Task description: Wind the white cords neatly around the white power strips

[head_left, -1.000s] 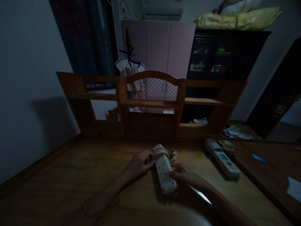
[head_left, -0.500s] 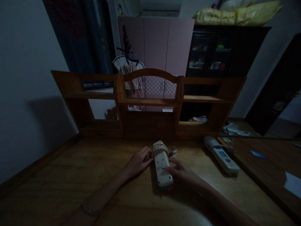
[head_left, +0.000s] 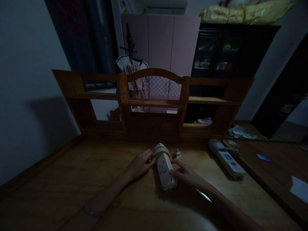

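Note:
A white power strip (head_left: 164, 171) lies on the wooden desk in front of me, its back with several small holes facing up. Its cord (head_left: 161, 150) is wound around the far end, and the plug (head_left: 177, 154) rests just to the right. My left hand (head_left: 142, 163) has its fingers closed in a pinch at the left side of the wound cord. From the right, my right hand (head_left: 184, 173) grips the strip's body, thumb on top and fingers along its edge. Part of the right fingers is hidden.
A second power strip (head_left: 228, 160) with its cord wound lies to the right on the desk (head_left: 115, 205). A wooden shelf unit (head_left: 154, 103) stands along the back edge. Beyond the desk's right edge, a lower brown surface carries a blue card (head_left: 264, 158) and white paper (head_left: 299, 188).
The power strip has tilted and its far end has shifted slightly left, with both hands staying on it. The second strip has not moved.

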`<action>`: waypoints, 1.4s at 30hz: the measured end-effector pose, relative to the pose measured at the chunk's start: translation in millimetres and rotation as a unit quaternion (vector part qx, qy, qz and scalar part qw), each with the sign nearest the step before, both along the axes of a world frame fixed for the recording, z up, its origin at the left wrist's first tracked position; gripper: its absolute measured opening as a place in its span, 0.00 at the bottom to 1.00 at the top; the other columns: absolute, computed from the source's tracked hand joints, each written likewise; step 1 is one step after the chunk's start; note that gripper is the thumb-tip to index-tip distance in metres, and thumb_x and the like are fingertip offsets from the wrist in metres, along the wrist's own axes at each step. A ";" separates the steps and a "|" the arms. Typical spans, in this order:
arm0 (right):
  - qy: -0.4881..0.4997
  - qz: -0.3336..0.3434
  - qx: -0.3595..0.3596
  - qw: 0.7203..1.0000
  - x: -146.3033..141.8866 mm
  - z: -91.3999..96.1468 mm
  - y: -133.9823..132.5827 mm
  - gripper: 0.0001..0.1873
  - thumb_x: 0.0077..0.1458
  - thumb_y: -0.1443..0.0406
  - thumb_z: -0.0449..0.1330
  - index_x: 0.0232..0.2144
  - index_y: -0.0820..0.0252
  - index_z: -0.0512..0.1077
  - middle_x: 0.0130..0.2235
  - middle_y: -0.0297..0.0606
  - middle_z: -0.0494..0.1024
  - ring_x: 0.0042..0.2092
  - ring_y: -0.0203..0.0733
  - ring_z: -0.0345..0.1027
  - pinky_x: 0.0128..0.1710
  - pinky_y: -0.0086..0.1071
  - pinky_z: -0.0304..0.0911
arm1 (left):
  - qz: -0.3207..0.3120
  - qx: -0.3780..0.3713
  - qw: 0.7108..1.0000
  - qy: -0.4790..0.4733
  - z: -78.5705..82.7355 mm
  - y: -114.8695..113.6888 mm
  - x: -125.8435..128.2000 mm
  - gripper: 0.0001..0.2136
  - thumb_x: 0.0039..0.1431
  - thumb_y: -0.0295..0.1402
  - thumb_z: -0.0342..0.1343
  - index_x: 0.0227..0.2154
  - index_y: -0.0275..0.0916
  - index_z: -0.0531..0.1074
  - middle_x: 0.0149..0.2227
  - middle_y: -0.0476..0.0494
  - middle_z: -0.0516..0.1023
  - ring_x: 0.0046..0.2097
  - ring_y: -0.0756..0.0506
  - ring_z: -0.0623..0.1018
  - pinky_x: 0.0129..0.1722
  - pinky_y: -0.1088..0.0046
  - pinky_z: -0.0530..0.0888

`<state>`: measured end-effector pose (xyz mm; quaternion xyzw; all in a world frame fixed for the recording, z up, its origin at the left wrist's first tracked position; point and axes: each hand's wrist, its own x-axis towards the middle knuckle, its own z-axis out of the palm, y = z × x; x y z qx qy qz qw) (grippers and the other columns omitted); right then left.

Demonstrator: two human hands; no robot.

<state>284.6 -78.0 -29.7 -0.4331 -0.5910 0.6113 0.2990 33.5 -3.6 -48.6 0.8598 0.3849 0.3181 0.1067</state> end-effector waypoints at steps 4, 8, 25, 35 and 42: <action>-0.028 0.037 0.019 0.999 0.6 3.3 -2.3 0.37 0.52 0.50 0.62 0.59 0.52 0.53 0.34 0.36 0.78 0.27 0.39 0.73 0.23 0.27 0.65 | 0.013 0.015 1.000 0.018 0.0 -1.2 -0.9 0.09 0.62 0.37 0.47 0.30 0.39 0.65 0.31 0.50 0.68 0.31 0.50 0.69 0.32 0.75 0.64; -0.052 0.043 0.017 0.998 -0.2 4.4 -3.1 0.40 0.51 0.51 0.63 0.61 0.51 0.51 0.32 0.34 0.78 0.25 0.38 0.71 0.22 0.27 0.64 | 0.029 0.024 0.999 0.028 -0.3 -2.2 -0.5 0.10 0.63 0.38 0.47 0.30 0.39 0.67 0.31 0.50 0.69 0.30 0.50 0.69 0.32 0.75 0.63; -0.052 0.037 0.012 0.998 -1.4 2.4 -5.1 0.38 0.53 0.52 0.61 0.60 0.52 0.51 0.33 0.34 0.77 0.23 0.36 0.70 0.21 0.27 0.62 | 0.036 0.032 0.998 0.044 3.3 -5.7 0.6 0.10 0.62 0.35 0.48 0.25 0.39 0.65 0.26 0.52 0.66 0.28 0.52 0.67 0.29 0.76 0.59; -0.034 0.032 -0.007 0.999 -0.6 1.7 -5.2 0.38 0.53 0.53 0.60 0.61 0.52 0.49 0.33 0.35 0.77 0.24 0.39 0.72 0.23 0.29 0.63 | 0.023 0.020 0.999 0.012 2.0 -5.2 0.1 0.13 0.64 0.39 0.46 0.27 0.39 0.66 0.28 0.51 0.67 0.28 0.51 0.67 0.30 0.76 0.63; -0.063 0.017 0.000 0.998 -1.5 1.3 -2.7 0.36 0.54 0.58 0.58 0.62 0.51 0.49 0.32 0.32 0.77 0.26 0.38 0.72 0.26 0.30 0.65 | 0.008 0.017 1.000 0.014 4.3 -8.1 -0.2 0.12 0.64 0.40 0.47 0.30 0.39 0.66 0.30 0.50 0.68 0.30 0.51 0.68 0.31 0.75 0.63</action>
